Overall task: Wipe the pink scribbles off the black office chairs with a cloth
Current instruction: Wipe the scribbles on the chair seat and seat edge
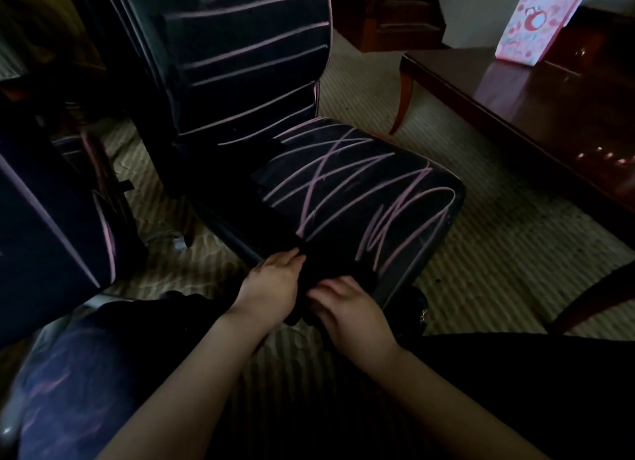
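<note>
Lying over the near left part of the seat, the black cloth (pixel 330 265) covers a dark patch of the black office chair (pixel 360 198), and a fold of it hangs off the front edge between the two hands. Pink scribbles (pixel 347 184) criss-cross the uncovered part of the seat, and pink lines run across the backrest (pixel 254 57) in rows. The left hand (pixel 275 282) sits at the seat's front edge with its fingers bent into the cloth, gripping it. The right hand (pixel 347 308), just beside it, curls its fingers round the hanging fold and pinches it. Both forearms are bare.

To the left stands a second dark chair (pixel 51 202) with pink lines along its edges, and at the lower left a bluish seat (pixel 68 373) carries faint pink marks. A striped carpet (pixel 498 253) lies under everything. On the right is a dark wooden table (pixel 549 123), with a pink patterned bag (pixel 536 16) standing upright on it.
</note>
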The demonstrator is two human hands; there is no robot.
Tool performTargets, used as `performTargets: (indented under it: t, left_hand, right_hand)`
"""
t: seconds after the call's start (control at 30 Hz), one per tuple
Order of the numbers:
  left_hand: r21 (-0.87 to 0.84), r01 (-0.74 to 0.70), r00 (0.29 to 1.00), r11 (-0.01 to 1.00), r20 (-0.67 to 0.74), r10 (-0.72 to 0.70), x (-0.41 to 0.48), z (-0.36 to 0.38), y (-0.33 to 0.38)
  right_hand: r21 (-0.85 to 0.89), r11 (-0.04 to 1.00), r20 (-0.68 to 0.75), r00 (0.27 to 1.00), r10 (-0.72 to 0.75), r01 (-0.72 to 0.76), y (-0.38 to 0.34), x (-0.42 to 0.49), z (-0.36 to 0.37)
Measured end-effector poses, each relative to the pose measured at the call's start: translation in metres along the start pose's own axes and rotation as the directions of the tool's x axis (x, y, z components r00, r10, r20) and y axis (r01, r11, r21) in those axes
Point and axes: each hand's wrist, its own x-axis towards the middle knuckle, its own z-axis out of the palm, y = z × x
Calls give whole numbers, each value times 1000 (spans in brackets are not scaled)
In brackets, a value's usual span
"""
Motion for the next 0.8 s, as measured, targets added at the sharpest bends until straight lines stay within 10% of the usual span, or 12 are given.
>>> performTargets:
  t: [0.23, 0.43, 0.67, 0.8]
  left_hand:
    - [-27, -13, 999, 1000, -34, 12, -2, 2, -1]
    - [94, 55, 988, 994, -147, -41, 1, -8, -10]
    - [71, -81, 997, 994, 16, 81, -4, 0, -1]
    - [32, -12, 996, 999, 83, 9, -2, 2, -2]
  right_hand:
    - [131, 877, -178, 859, 479, -462, 12, 62, 12]
    - [50, 979, -82, 977, 199, -195, 3, 37, 9]
    - [47, 846, -221, 821, 527, -531, 60, 47, -9]
    - [-5, 965, -108, 959, 262, -264, 23, 21, -5]
